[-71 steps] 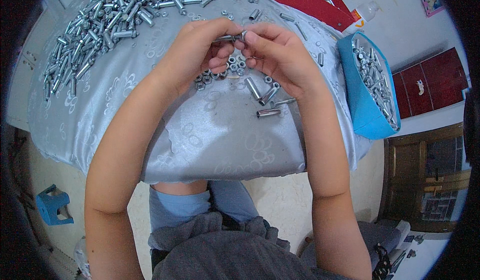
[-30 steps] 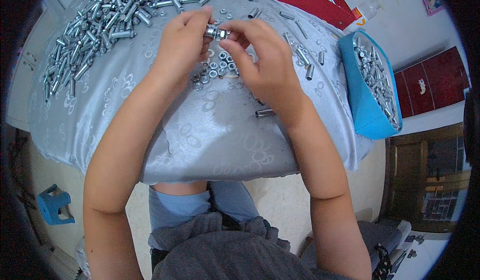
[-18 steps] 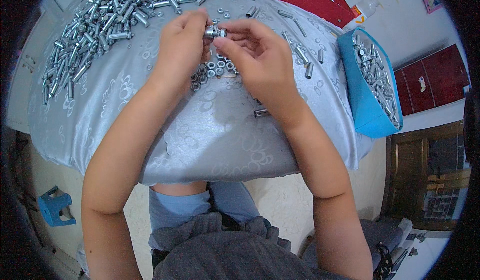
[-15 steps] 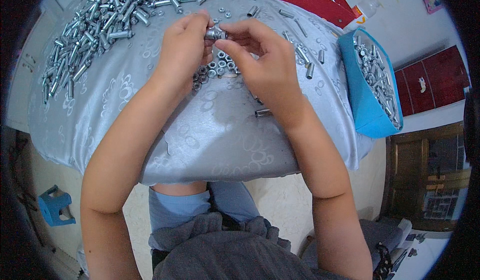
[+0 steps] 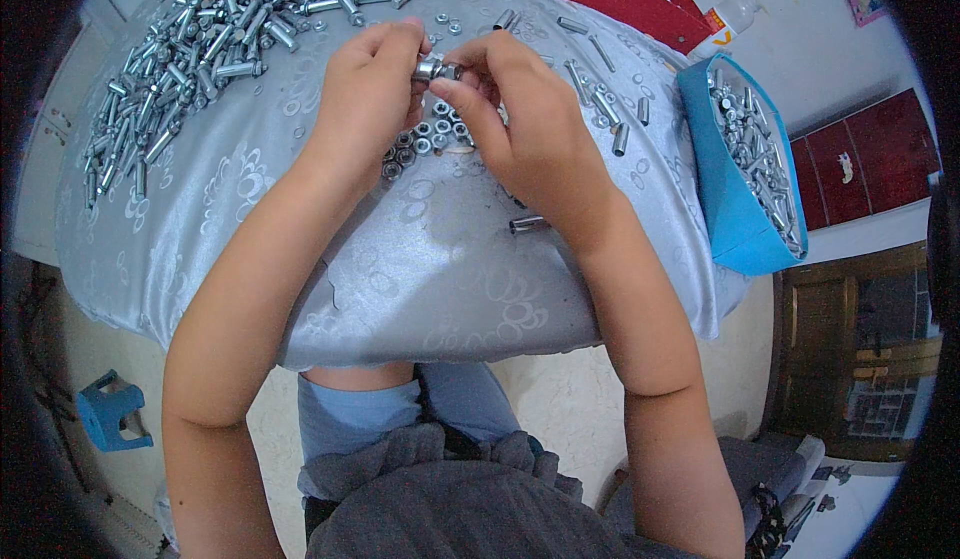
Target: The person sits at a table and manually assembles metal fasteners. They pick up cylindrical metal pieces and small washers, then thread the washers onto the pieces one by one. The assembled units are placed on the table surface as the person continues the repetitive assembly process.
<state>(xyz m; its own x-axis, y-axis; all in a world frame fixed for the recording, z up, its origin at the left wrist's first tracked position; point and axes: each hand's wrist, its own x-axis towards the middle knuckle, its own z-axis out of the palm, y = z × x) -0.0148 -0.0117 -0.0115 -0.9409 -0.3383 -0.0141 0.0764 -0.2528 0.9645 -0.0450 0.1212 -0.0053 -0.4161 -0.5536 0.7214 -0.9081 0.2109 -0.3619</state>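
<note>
Bolt assembly point(image 5: 436, 70), a short, shiny metal piece with a nut-like end, is held above the far middle part of the bench point(image 5: 430, 289), between the two hands. The left hand point(image 5: 365, 89) grasps its left end, with the thumb uppermost and the curled fingers partly hidden behind it. The right hand point(image 5: 530, 119) pinches the other end between thumb and forefinger, its remaining fingers bent behind; how far they close cannot be told.

Just below the hands, a group of loose nuts point(image 5: 424, 129) lies on the shiny silver-grey cloth point(image 5: 500, 309), which has a ring pattern and covers the bench. A single metal sleeve point(image 5: 527, 224) shows beside the right forearm, partly covered by it. To the right of the right hand lie a few scattered sleeves and bolts point(image 5: 604, 105), with a thin bolt point(image 5: 602, 54) just beyond them.

A large heap of bolts with sleeves point(image 5: 235, 34) spreads over the far left of the bench. At the far right stands a red box point(image 5: 620, 4) with metal parts in it, near a plastic bottle point(image 5: 722, 21). Nearer, at the right edge, a blue box point(image 5: 712, 174) is filled with similar parts. Down on the floor at the left is a blue stool point(image 5: 113, 414)
</note>
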